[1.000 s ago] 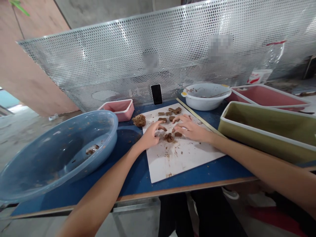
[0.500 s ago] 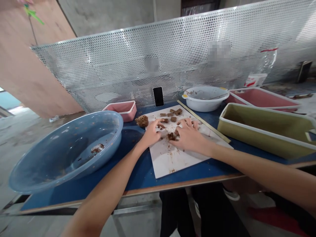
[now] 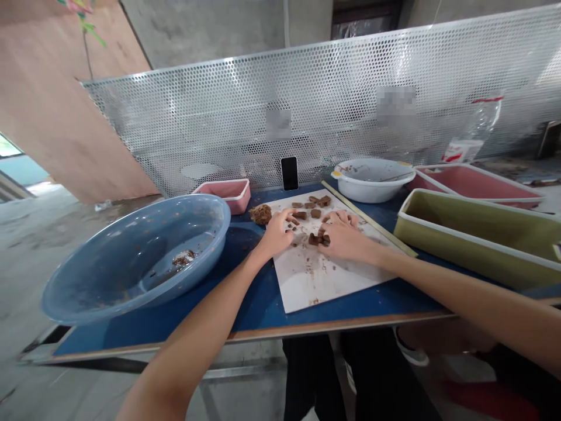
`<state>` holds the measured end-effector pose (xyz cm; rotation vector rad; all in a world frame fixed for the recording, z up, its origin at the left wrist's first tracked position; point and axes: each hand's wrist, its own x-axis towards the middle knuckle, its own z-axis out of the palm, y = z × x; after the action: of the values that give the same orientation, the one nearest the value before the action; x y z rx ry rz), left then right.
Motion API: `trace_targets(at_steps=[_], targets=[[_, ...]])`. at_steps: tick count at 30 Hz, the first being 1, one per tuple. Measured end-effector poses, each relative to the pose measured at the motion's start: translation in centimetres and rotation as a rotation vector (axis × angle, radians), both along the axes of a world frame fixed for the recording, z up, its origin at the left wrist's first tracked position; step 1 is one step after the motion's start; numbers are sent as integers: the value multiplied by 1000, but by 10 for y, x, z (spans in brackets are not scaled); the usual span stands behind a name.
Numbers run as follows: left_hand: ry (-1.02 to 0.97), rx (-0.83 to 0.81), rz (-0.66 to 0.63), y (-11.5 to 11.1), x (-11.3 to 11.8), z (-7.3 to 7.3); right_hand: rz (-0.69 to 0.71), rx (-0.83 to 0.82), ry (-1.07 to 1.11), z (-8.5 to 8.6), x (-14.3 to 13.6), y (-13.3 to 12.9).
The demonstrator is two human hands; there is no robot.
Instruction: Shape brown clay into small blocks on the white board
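Observation:
Several brown clay-like pieces (image 3: 315, 214) lie on a white board (image 3: 302, 286) on the blue table. My left hand (image 3: 277, 233) rests at the board's left part, its fingers curved and apart near small crumbs, with nothing gripped that I can see. My right hand (image 3: 344, 235) is bent over the board's middle, its thumb and fingers around a dark brown lump (image 3: 314, 239), partly hidden by the fingers. A rough brown clump (image 3: 260, 214) sits by the board's upper left edge, just behind my left hand.
A big blue basin (image 3: 131, 263) stands left, a small pink tray (image 3: 236, 196) behind it. A phone (image 3: 289, 173) leans on the perforated metal screen (image 3: 197, 117). Rightward are a yellowish strip (image 3: 372, 221), a white basin (image 3: 372, 190), a green trough (image 3: 473, 248) and a pink container (image 3: 482, 184).
The view has shifted, so the scene sits slightly further right. Both hands stay over the board, with the right fingers shifted a little around the dark lump.

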<state>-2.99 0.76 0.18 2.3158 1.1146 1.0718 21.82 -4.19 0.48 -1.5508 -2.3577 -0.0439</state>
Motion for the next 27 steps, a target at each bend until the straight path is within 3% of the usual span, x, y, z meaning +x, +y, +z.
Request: trace_targets(at_steps=[9,19,27], targets=[[12,12,3,1,-1,-1,70,-53,101,-5,6,16],[31,4,0,3,-2,-3,148,-34,34,-4,3,26],[37,0,15,4,-1,-4,174,47,-66,9,0,12]])
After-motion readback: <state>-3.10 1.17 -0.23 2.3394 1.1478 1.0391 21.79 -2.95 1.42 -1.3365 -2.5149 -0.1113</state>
